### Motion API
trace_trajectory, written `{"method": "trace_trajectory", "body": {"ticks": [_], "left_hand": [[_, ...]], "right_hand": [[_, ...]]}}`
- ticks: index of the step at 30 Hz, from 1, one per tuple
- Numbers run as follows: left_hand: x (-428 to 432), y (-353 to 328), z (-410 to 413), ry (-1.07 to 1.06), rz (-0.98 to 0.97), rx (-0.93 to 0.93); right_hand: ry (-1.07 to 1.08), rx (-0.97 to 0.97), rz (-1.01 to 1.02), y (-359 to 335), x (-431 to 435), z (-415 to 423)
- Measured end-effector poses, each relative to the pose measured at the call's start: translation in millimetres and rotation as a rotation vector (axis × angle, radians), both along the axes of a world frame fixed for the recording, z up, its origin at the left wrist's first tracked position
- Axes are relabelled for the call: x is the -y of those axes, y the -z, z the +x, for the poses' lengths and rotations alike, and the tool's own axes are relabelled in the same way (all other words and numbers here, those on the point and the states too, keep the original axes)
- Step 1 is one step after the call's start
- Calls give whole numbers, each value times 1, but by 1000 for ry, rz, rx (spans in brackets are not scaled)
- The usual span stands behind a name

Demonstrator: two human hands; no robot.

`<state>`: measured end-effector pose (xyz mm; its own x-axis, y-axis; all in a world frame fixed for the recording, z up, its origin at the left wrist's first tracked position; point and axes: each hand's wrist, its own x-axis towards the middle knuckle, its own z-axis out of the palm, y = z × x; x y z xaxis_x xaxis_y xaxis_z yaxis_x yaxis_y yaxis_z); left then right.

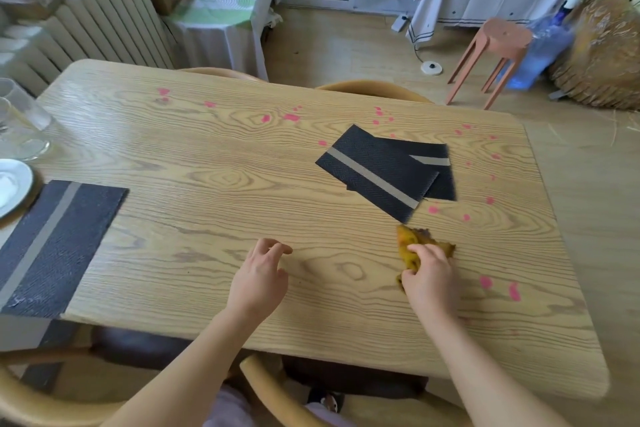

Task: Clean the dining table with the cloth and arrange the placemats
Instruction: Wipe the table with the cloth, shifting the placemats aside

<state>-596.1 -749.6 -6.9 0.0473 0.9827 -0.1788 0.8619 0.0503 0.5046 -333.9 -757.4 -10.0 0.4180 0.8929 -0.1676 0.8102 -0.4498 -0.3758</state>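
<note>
A light wooden dining table (214, 184) fills the view, dotted with pink stains (291, 117) along its far side and right end. My right hand (431, 276) presses a crumpled orange-yellow cloth (414, 241) onto the table near the front right. My left hand (258, 276) hovers over the table's front middle, fingers loosely curled, holding nothing. Two dark placemats with grey stripes lie overlapped and skewed right of centre: the upper one (374, 172) over the lower one (441, 180). A third dark placemat (59, 246) lies at the left end, overhanging the front edge.
A white plate (12, 185) and clear glasses (20, 121) stand at the table's left end. Wooden chairs (270, 388) are tucked in at the near and far sides. A pink stool (498, 45), a radiator (104, 17) and a cloth-covered side table (221, 21) stand beyond.
</note>
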Motion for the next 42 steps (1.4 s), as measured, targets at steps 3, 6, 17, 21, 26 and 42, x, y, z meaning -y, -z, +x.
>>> {"method": "trace_trajectory", "body": {"ticks": [3, 6, 17, 21, 26, 42], "left_hand": [[8, 1, -9, -37, 2, -1], [16, 1, -20, -70, 6, -4], [40, -1, -46, -150, 9, -39], [39, -7, -32, -86, 30, -18], [54, -16, -12, 8, 75, 14], [127, -46, 40, 72, 135, 110]], "right_hand": [[-28, -10, -5, 1, -1, -31], [-209, -38, -14, 3, 4, -76], [-705, -146, -45, -1, 29, -141], [-641, -62, -26, -2, 33, -106], [-379, -5, -47, -2, 52, -48], [-267, 29, 134, -47, 117, -18]]}}
